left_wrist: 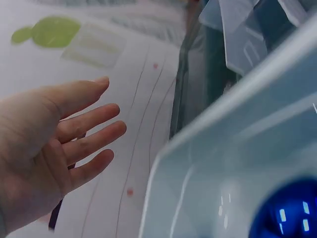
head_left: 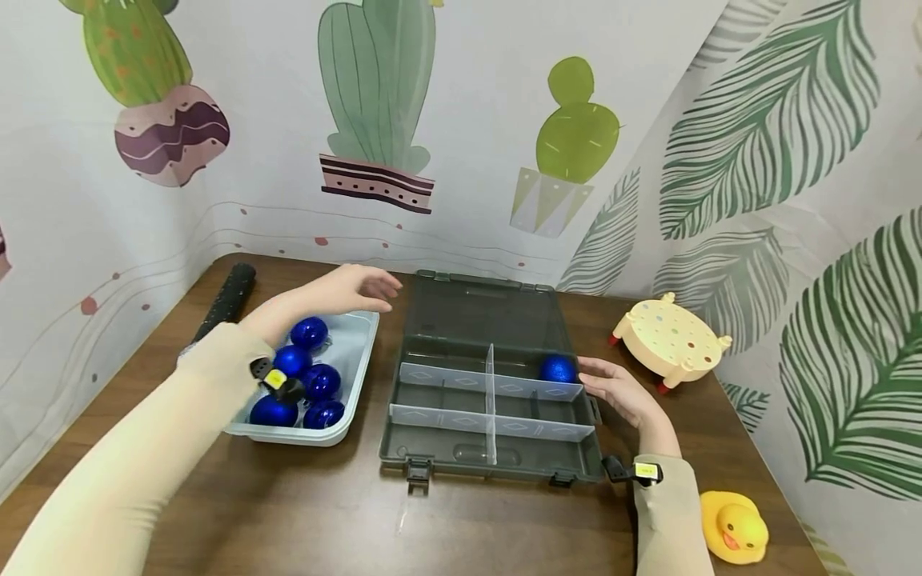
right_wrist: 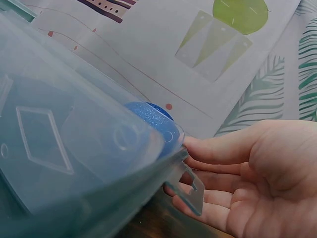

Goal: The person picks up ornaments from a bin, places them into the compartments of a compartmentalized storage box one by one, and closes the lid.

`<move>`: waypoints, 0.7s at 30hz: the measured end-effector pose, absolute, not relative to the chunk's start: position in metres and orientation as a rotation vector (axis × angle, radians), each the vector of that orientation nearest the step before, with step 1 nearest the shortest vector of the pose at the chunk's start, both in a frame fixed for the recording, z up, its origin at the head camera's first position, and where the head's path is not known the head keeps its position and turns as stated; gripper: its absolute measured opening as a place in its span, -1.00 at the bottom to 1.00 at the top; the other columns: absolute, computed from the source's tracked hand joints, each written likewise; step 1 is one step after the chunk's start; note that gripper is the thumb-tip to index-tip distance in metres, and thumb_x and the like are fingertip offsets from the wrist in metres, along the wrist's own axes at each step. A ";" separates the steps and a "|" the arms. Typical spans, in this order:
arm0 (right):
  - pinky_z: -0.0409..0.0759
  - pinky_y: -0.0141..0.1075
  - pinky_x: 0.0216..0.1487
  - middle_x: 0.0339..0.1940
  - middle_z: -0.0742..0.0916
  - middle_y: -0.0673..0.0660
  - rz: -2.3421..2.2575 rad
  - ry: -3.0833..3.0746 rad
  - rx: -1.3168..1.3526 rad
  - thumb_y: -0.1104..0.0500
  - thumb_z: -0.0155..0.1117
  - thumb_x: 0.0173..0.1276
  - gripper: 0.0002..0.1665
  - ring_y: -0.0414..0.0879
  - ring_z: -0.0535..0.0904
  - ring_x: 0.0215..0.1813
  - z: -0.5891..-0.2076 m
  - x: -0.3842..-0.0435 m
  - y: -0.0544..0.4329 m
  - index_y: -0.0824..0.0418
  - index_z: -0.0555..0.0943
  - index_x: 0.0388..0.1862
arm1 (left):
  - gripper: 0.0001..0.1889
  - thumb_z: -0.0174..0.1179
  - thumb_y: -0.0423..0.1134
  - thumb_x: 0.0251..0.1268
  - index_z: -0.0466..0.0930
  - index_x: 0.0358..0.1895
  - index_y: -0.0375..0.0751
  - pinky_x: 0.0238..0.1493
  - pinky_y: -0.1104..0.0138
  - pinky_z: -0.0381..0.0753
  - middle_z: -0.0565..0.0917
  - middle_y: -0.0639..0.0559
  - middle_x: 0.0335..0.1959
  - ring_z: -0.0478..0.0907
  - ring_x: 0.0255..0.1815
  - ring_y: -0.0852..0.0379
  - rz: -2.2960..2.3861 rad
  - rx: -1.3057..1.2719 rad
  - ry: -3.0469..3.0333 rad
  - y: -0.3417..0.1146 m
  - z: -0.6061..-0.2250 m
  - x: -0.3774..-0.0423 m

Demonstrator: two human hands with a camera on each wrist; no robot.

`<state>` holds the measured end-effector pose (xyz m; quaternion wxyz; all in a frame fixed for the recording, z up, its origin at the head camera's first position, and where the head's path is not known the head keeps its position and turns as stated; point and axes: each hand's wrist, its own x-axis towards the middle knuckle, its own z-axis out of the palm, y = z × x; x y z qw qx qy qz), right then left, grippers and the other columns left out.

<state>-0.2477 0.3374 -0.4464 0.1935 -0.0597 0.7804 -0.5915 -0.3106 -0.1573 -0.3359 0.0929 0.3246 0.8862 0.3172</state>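
A dark translucent divider box lies with its lid folded back, and clear dividers split it into several compartments. One glittery blue ball sits in the back right compartment. Against the box's right outer side, my right hand has its fingertips close by the ball; in the right wrist view the thumb is at the rim and the other fingers lie below it, near a latch. My left hand hovers over the back of the light blue tray, fingers loosely extended and holding nothing. Several blue baubles rest in that tray.
Behind the left forearm lies a black cylindrical handle. A cream stool-like toy with red-tipped feet stands at the back right, and a yellow rubber duck is at the front right. A patterned cloth hangs behind the table.
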 end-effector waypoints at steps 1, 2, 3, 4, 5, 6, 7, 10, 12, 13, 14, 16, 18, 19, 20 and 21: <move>0.48 -0.58 0.10 0.50 0.17 0.53 -1.661 2.189 -0.166 0.21 0.03 0.51 -0.28 -0.52 0.51 0.02 -0.446 -0.248 0.337 0.54 0.06 0.48 | -0.57 0.24 -0.24 0.34 0.50 0.22 -0.30 0.14 0.02 0.58 0.66 -0.22 0.08 0.62 0.11 -0.16 0.945 0.940 2.649 -0.166 -0.337 -0.309; 0.48 -0.58 0.09 0.50 0.17 0.53 -1.662 2.188 -0.165 0.21 0.03 0.51 -0.28 -0.52 0.51 0.02 -0.446 -0.247 0.337 0.54 0.06 0.48 | -0.57 0.24 -0.25 0.34 0.50 0.22 -0.31 0.15 0.01 0.58 0.66 -0.23 0.08 0.62 0.11 -0.16 0.951 0.917 2.664 -0.174 -0.339 -0.307; 0.48 -0.58 0.09 0.50 0.17 0.53 -1.661 2.187 -0.166 0.21 0.03 0.51 -0.28 -0.52 0.51 0.02 -0.446 -0.247 0.337 0.54 0.06 0.48 | -0.57 0.25 -0.25 0.33 0.50 0.22 -0.30 0.16 0.00 0.57 0.66 -0.24 0.09 0.62 0.12 -0.17 0.953 0.893 2.679 -0.181 -0.341 -0.306; 0.47 -0.59 0.09 0.50 0.17 0.53 -1.660 2.188 -0.168 0.21 0.03 0.51 -0.28 -0.52 0.51 0.02 -0.446 -0.247 0.337 0.54 0.06 0.48 | -0.58 0.25 -0.26 0.33 0.50 0.21 -0.32 0.16 -0.02 0.56 0.67 -0.25 0.07 0.62 0.11 -0.18 0.955 0.876 2.692 -0.188 -0.343 -0.304; 0.47 -0.59 0.09 0.50 0.17 0.53 -1.659 2.189 -0.170 0.21 0.03 0.51 -0.28 -0.51 0.51 0.01 -0.445 -0.247 0.337 0.54 0.06 0.48 | -0.58 0.25 -0.26 0.33 0.51 0.20 -0.32 0.15 -0.02 0.56 0.68 -0.25 0.06 0.63 0.10 -0.18 0.946 0.861 2.706 -0.194 -0.346 -0.304; 0.47 -0.59 0.09 0.50 0.16 0.53 -1.659 2.189 -0.172 0.20 0.03 0.51 -0.28 -0.51 0.51 0.01 -0.445 -0.247 0.337 0.55 0.06 0.47 | -0.59 0.25 -0.27 0.32 0.52 0.19 -0.34 0.14 -0.02 0.57 0.68 -0.25 0.03 0.63 0.08 -0.18 0.940 0.849 2.718 -0.200 -0.348 -0.303; 0.47 -0.59 0.09 0.50 0.16 0.53 -1.660 2.189 -0.173 0.20 0.03 0.51 -0.27 -0.52 0.51 0.01 -0.445 -0.247 0.338 0.55 0.05 0.47 | -0.59 0.26 -0.27 0.30 0.52 0.18 -0.35 0.13 -0.03 0.57 0.69 -0.26 0.02 0.64 0.06 -0.18 0.930 0.837 2.727 -0.205 -0.351 -0.302; 0.47 -0.59 0.08 0.50 0.15 0.55 -1.666 2.191 -0.177 0.21 0.03 0.51 -0.27 -0.53 0.51 0.01 -0.446 -0.247 0.338 0.56 0.05 0.47 | -0.59 0.29 -0.28 0.26 0.54 0.13 -0.37 0.10 -0.05 0.58 0.70 -0.25 -0.02 0.64 0.02 -0.19 0.880 0.801 2.748 -0.217 -0.357 -0.299; 0.47 -0.60 0.07 0.49 0.15 0.55 -1.673 2.193 -0.176 0.22 0.03 0.51 -0.27 -0.53 0.51 0.00 -0.446 -0.247 0.338 0.57 0.05 0.47 | -0.58 0.31 -0.26 0.23 0.55 0.13 -0.38 0.11 -0.07 0.57 0.69 -0.27 -0.01 0.63 0.03 -0.21 0.857 0.765 2.754 -0.223 -0.360 -0.297; 0.47 -0.60 0.07 0.49 0.15 0.56 -1.675 2.194 -0.175 0.22 0.03 0.51 -0.28 -0.53 0.51 0.00 -0.446 -0.247 0.338 0.57 0.05 0.47 | -0.56 0.32 -0.25 0.22 0.54 0.13 -0.38 0.11 -0.09 0.56 0.69 -0.28 0.01 0.62 0.04 -0.22 0.842 0.747 2.756 -0.226 -0.360 -0.296; 0.48 -0.60 0.07 0.49 0.16 0.56 -1.678 2.194 -0.173 0.22 0.03 0.51 -0.28 -0.53 0.51 0.00 -0.446 -0.247 0.338 0.57 0.05 0.46 | -0.55 0.33 -0.24 0.22 0.54 0.13 -0.38 0.11 -0.10 0.55 0.68 -0.28 0.02 0.62 0.05 -0.23 0.821 0.731 2.759 -0.228 -0.360 -0.296; 0.47 -0.60 0.06 0.48 0.16 0.56 -1.678 2.195 -0.170 0.22 0.03 0.51 -0.28 -0.53 0.51 -0.01 -0.446 -0.247 0.338 0.57 0.05 0.46 | -0.53 0.34 -0.23 0.20 0.53 0.14 -0.39 0.12 -0.12 0.54 0.66 -0.30 0.04 0.60 0.07 -0.25 0.777 0.705 2.757 -0.231 -0.361 -0.295; 0.47 -0.60 0.06 0.48 0.16 0.56 -1.678 2.196 -0.167 0.23 0.02 0.51 -0.28 -0.53 0.51 -0.01 -0.446 -0.247 0.337 0.57 0.05 0.46 | -0.48 0.36 -0.21 0.18 0.51 0.16 -0.43 0.13 -0.13 0.52 0.64 -0.34 0.06 0.58 0.09 -0.29 0.725 0.702 2.743 -0.232 -0.361 -0.295; 0.47 -0.60 0.06 0.49 0.16 0.55 -1.675 2.194 -0.167 0.22 0.02 0.51 -0.28 -0.53 0.51 0.00 -0.446 -0.247 0.337 0.57 0.05 0.47 | -0.46 0.37 -0.21 0.18 0.50 0.17 -0.44 0.14 -0.14 0.51 0.63 -0.36 0.08 0.57 0.11 -0.31 0.696 0.699 2.734 -0.233 -0.362 -0.295; 0.47 -0.60 0.07 0.49 0.16 0.55 -1.673 2.193 -0.167 0.22 0.02 0.51 -0.28 -0.53 0.51 0.00 -0.446 -0.247 0.337 0.56 0.05 0.47 | -0.44 0.37 -0.20 0.17 0.49 0.18 -0.46 0.16 -0.15 0.50 0.62 -0.37 0.09 0.55 0.13 -0.32 0.669 0.693 2.728 -0.234 -0.362 -0.294; 0.47 -0.60 0.08 0.49 0.16 0.55 -1.670 2.191 -0.167 0.22 0.03 0.51 -0.28 -0.53 0.51 0.00 -0.445 -0.247 0.336 0.56 0.05 0.47 | -0.42 0.38 -0.19 0.16 0.48 0.19 -0.47 0.17 -0.15 0.48 0.61 -0.39 0.11 0.53 0.14 -0.34 0.645 0.685 2.723 -0.234 -0.363 -0.294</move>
